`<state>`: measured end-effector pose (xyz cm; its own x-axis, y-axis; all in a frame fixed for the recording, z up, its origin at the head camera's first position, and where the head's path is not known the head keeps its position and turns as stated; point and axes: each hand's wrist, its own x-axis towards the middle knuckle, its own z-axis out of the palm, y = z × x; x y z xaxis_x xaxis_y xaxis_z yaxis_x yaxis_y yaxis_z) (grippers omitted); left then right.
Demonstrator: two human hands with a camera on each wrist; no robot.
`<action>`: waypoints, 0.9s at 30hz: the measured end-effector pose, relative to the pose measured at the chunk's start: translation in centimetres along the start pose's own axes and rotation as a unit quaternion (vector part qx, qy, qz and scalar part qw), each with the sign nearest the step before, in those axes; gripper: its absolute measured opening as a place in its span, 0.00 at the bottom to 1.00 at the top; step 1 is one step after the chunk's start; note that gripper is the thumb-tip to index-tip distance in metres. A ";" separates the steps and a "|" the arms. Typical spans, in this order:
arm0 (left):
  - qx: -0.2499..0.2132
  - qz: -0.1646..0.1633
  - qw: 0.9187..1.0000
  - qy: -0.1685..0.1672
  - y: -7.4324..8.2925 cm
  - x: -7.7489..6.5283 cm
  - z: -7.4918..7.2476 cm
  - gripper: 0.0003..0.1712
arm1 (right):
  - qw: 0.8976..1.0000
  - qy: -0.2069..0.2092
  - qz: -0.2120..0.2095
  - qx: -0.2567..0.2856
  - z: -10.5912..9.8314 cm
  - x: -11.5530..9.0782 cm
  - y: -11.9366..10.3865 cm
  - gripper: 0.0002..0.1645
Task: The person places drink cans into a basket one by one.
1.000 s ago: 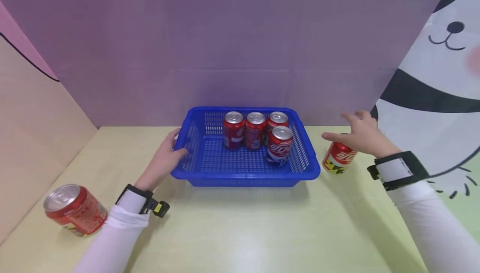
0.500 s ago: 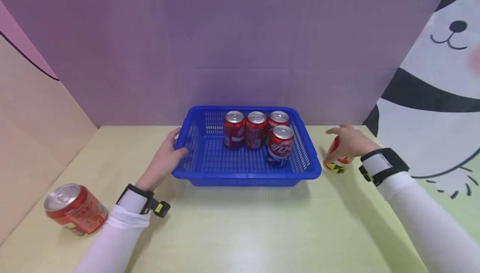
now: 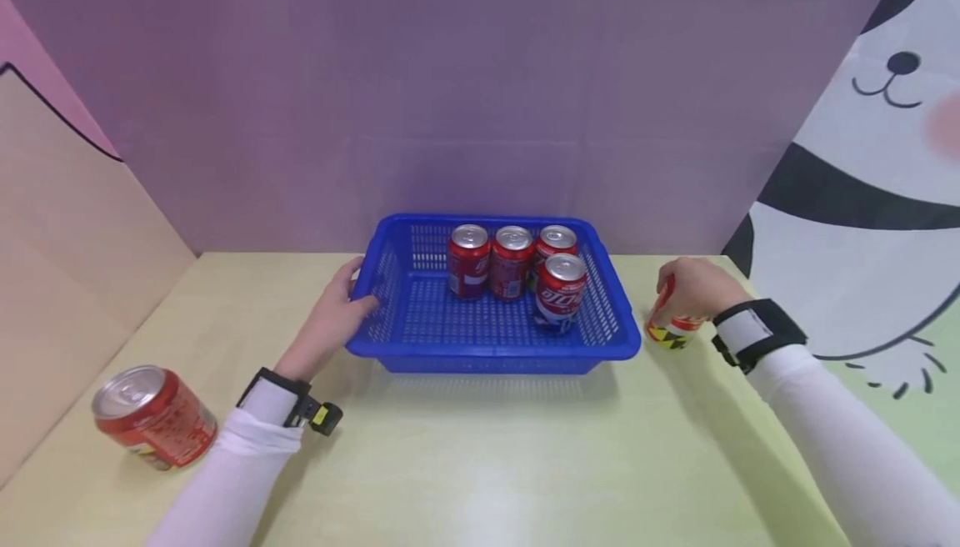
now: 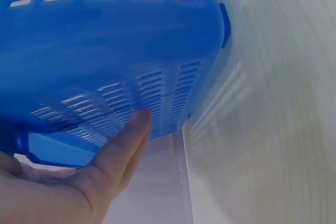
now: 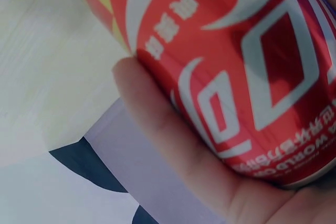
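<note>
A blue plastic basket [image 3: 495,352] stands at the back of the table, with several red soda cans [image 3: 560,295] upright in its right half. My left hand [image 3: 324,322] grips the basket's left rim, the thumb over the inner side. In the left wrist view a finger [image 4: 123,145] lies along the slotted outer wall [image 4: 105,40]. To the right of the basket, my right hand [image 3: 701,287] holds another red soda can [image 3: 675,333] from above. The right wrist view shows a finger [image 5: 168,135] wrapped along this can [image 5: 231,82]; its top is hidden by the hand.
One more red can [image 3: 157,418] stands at the table's left front, close to my left forearm. Behind the table [image 3: 465,464] rises a purple wall covering [image 3: 480,97]. A panda-patterned panel [image 3: 840,280] borders the right side.
My right hand has come down from above the right-hand can and closed round it. The left hand and the basket have stayed in place.
</note>
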<state>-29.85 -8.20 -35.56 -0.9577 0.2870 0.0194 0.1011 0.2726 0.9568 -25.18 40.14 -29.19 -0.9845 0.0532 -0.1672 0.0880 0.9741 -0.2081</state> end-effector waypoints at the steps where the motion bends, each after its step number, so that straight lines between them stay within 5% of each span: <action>1: -0.001 0.000 1.000 -0.001 0.0 0.0 0.0 0.43 | 1.000 -0.001 0.001 0.003 0.1 0.0 0.1 0.33; 27: 0.010 -0.005 1.000 0.002 0.3 -0.3 0.2 0.43 | 1.000 -0.002 -0.004 0.010 -0.2 0.0 0.1 0.32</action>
<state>-29.49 -8.06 -35.33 -0.9600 0.2799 0.0120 0.0975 0.2936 0.9509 -25.21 40.31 -29.05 -0.9846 0.0448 -0.1690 0.0835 0.9697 -0.2295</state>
